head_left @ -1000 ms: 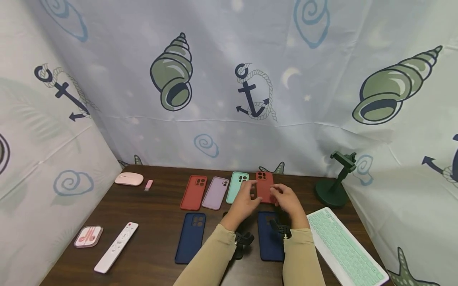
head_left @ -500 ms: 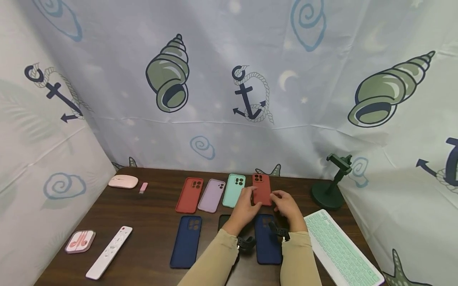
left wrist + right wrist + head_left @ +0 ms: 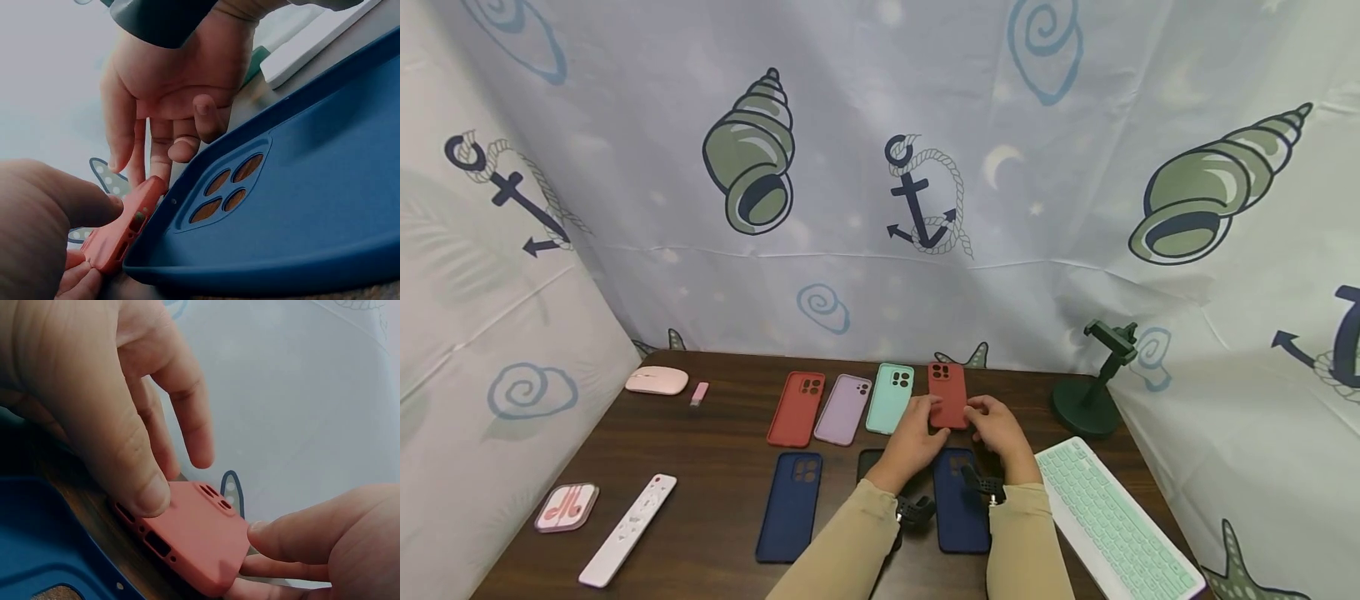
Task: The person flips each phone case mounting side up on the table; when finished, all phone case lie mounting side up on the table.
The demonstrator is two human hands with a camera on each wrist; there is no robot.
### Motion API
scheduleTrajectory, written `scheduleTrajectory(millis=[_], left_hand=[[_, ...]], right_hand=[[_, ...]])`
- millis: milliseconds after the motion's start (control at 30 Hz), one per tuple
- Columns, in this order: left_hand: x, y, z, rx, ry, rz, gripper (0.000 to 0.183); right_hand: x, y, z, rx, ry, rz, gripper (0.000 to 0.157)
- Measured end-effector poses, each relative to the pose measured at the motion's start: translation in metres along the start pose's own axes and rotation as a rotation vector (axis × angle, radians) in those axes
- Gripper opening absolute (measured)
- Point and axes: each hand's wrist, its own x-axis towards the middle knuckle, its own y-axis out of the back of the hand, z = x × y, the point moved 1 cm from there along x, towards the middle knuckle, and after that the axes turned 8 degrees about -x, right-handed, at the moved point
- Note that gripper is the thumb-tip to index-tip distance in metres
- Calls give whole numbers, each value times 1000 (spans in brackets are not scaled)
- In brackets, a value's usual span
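Note:
A red phone case (image 3: 950, 385) is near the table's back edge, camera cutouts pointing away from me. My left hand (image 3: 912, 442) holds its lower left corner; in the left wrist view the left thumb (image 3: 94, 203) lies on its back face with fingertips at the side. At the lower right edge my right hand (image 3: 1002, 429) pinches it, thumb (image 3: 269, 540) on the side and fingers under it in the right wrist view. Nearer to me are a blue phone case (image 3: 961, 512) beside the right wrist and a dark phone case (image 3: 869, 463), mostly hidden under the left arm.
Left of the hands lie mint (image 3: 890, 400), lilac (image 3: 842, 410), another red (image 3: 796, 410) and another blue phone case (image 3: 788, 508). Further left are a mouse (image 3: 657, 381), pink stick (image 3: 699, 393), remote (image 3: 627, 531) and earphone box (image 3: 567, 507). A keyboard (image 3: 1116, 517) and green stand (image 3: 1090, 407) stand right.
The head view has swung slightly, so everything sits a little further left. The left thumb has slid down to the red phone case's bottom edge; both hands stay at that case.

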Motion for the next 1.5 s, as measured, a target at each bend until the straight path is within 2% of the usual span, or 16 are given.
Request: scheduleTrajectory(millis=[233,533,800,1000,1200,1333,1500], left_hand=[[1,-1,-1,54,1,-5,57],[1,-3,0,54,38,-34,63],[0,-2,1,38,4,-1,62],[0,-2,1,40,-39,32,53],[0,-1,3,63,-42,24,55],[1,-1,4,60,-39,22,54],[0,-2,6,31,-25,25,52]], right_hand=[[-1,1,1,44,13,10,37],[-2,3,-3,113,50,35,32],[-3,1,-15,149,204,99,27],[-3,-1,-25,156,283,67,29],[1,-6,-23,127,353,64,32],[2,-9,-20,121,322,104,26],[3,-14,-13,24,193,103,20]])
